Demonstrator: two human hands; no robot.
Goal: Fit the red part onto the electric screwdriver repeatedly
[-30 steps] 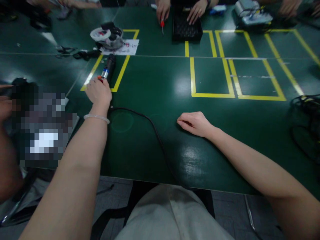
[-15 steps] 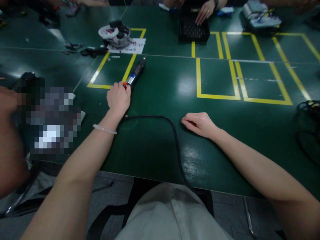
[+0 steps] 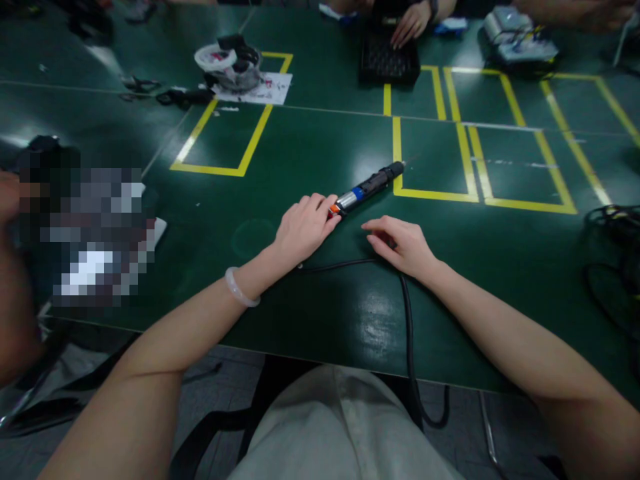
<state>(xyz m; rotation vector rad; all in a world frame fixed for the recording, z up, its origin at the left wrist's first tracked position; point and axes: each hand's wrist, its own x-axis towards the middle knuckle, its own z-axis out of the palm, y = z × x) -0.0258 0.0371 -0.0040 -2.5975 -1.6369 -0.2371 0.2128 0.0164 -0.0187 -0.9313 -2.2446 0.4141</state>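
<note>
My left hand point(image 3: 306, 228) is closed around the rear end of an electric screwdriver point(image 3: 367, 185). The tool has a black front, a blue band, a silver section and an orange part by my fingers. Its thin bit points to the upper right, over the yellow tape. A black cord point(image 3: 407, 320) runs from behind my left hand, under my right hand and down past the table edge. My right hand point(image 3: 400, 245) rests on the green table just below the screwdriver, apart from it. Its thumb and forefinger are parted, with nothing seen between them; the other fingers are curled.
Yellow tape outlines point(image 3: 435, 195) mark the green table. A tape-like roll point(image 3: 215, 59) and dark parts sit on white paper point(image 3: 277, 90). Across the table, another person's hand point(image 3: 413, 23) reaches into a black tray point(image 3: 390, 63). Dark cables point(image 3: 617, 220) lie at right; a blurred patch covers the left.
My left hand has moved right with the screwdriver, which has swung to point more rightward. The cord has shifted right. My right thumb and forefinger have parted.
</note>
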